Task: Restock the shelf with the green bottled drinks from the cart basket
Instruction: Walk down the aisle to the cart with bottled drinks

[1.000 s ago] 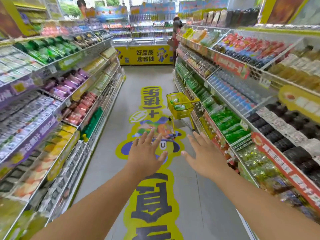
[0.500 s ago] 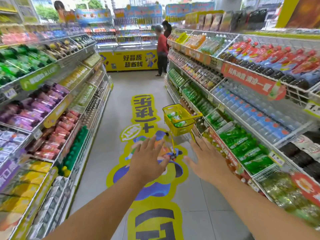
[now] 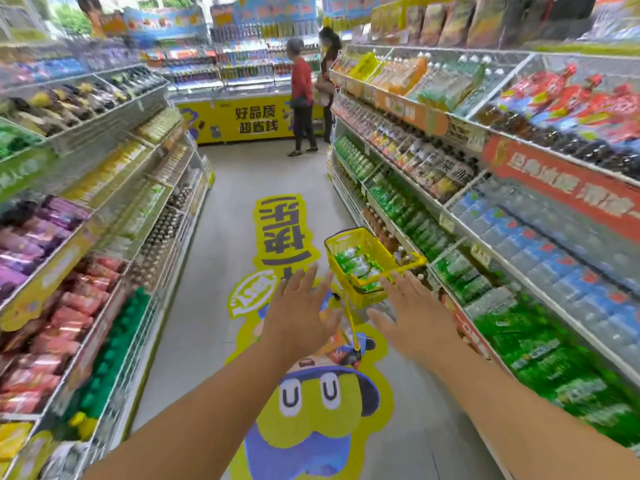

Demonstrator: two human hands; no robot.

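A yellow cart basket (image 3: 346, 240) stands in the aisle against the right-hand shelving, with several green bottled drinks (image 3: 356, 266) lying inside it. My left hand (image 3: 299, 317) reaches forward with fingers spread, just left of and below the basket, holding nothing. My right hand (image 3: 414, 315) is stretched out too, palm down, its fingertips close under the basket's yellow handle (image 3: 398, 271), empty. Rows of green bottles (image 3: 540, 355) fill the right shelf at about hand height.
Stocked shelves line both sides of a grey-floored aisle with a yellow floor sticker (image 3: 311, 393). Two people (image 3: 303, 95) stand at the far end by a yellow freezer counter (image 3: 242, 121). Blue-capped water bottles (image 3: 554, 244) sit above the green ones.
I have walked up the aisle. The basket has come much closer and both hands now nearly reach it; the people at the far end look larger.
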